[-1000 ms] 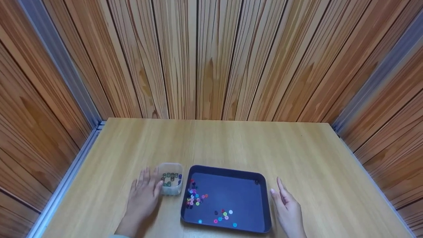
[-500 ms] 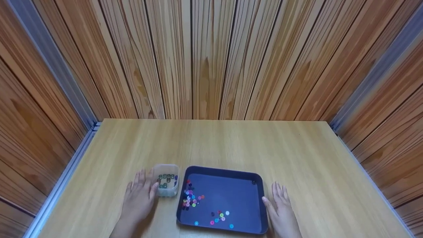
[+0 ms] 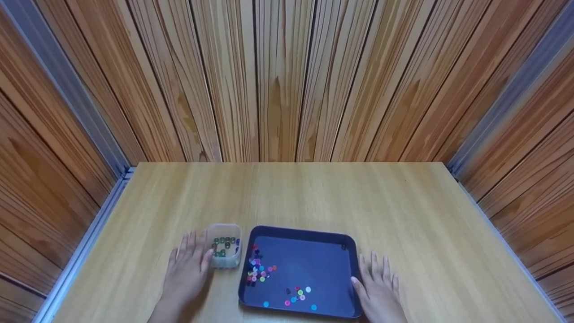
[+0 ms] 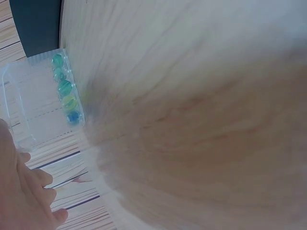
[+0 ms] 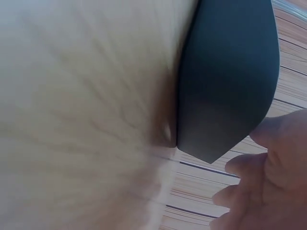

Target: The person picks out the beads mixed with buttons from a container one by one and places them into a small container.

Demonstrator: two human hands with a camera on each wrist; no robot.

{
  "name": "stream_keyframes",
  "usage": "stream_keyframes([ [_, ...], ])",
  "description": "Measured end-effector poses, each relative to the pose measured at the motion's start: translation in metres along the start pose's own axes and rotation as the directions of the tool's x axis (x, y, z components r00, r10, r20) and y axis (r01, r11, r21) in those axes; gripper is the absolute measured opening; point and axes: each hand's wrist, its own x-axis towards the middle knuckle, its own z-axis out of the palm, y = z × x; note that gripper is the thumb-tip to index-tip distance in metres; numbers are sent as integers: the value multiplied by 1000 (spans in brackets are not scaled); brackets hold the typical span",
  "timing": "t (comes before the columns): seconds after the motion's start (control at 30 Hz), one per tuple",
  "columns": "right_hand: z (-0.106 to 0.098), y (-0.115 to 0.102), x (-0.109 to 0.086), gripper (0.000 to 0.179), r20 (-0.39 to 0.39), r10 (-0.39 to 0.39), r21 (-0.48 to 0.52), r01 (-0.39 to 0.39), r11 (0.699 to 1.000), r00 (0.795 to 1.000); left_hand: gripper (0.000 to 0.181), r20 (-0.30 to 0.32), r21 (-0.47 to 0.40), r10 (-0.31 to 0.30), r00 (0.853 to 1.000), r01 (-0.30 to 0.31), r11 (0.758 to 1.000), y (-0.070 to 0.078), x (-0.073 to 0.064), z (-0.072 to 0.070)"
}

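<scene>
In the head view my left hand [image 3: 186, 269] lies at the left side of a clear plastic container [image 3: 226, 262], fingers straight and its thumb at the wall. Several glass marbles [image 4: 64, 87], green, yellowish and blue, line the container's bottom in the left wrist view. To the right of it is a dark blue rectangular tray [image 3: 309, 264]. My right hand [image 3: 379, 287] is beside the tray's right edge, fingers spread and thumb tip at the rim. Small colourful button-like discs [image 3: 258, 269] cluster along the tray's left side, and others [image 3: 300, 292] are scattered near its front.
A single dark marble [image 3: 344, 247] sits in the tray's far right corner. Both containers stand on a light wooden table [image 3: 323, 193]. Wood-panelled walls [image 3: 280, 80] rise behind it and on both sides.
My right hand has turned palm down, spread its fingers and come closer to the tray's right edge. My left hand stays by the container. The whole view has shifted slightly.
</scene>
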Motion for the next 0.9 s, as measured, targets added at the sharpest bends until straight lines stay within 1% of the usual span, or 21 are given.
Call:
stream_keyframes([
  [0.1, 2, -1, -1, 58, 10, 3, -6, -3, 1000, 1000, 68, -13, -4, 10, 1000, -10, 1000, 0, -1, 0],
  [0.2, 4, 0, -1, 56, 40, 20, 2, -20, 1000, 999, 64, -28, -6, 23, 999, -23, 1000, 0, -1, 1],
  [0.3, 4, 0, -2, 54, 62, 38, -6, -37, 999, 997, 65, -24, 0, 26, 999, -26, 1000, 0, -2, 2],
  [0.4, 3, 1, -1, 53, 53, 33, -12, -32, 999, 998, 69, -9, 2, 17, 1000, -17, 1000, 0, -2, 2],
  [0.53, 4, 0, 0, 54, 21, 0, -10, 1, 1000, 1000, 75, 4, 1, -4, 1000, 4, 1000, 0, -1, 1],
  [0.63, 4, 0, 1, 54, 20, -11, -13, 11, 1000, 1000, 77, 19, 4, -14, 1000, 14, 1000, -1, -1, 0],
  [0.7, 4, 0, 2, 55, 27, -8, -16, 8, 1000, 1000, 77, 22, 7, -11, 1000, 11, 1000, -1, -1, 0],
  [0.77, 3, 0, 4, 54, 38, 0, -19, 1, 1000, 999, 75, 15, 8, 0, 1000, 0, 1000, -2, -1, 0],
  [0.9, 3, 1, 9, 53, 48, 6, -30, -5, 1000, 999, 72, -20, 13, 29, 999, -29, 999, -3, 0, -1],
])
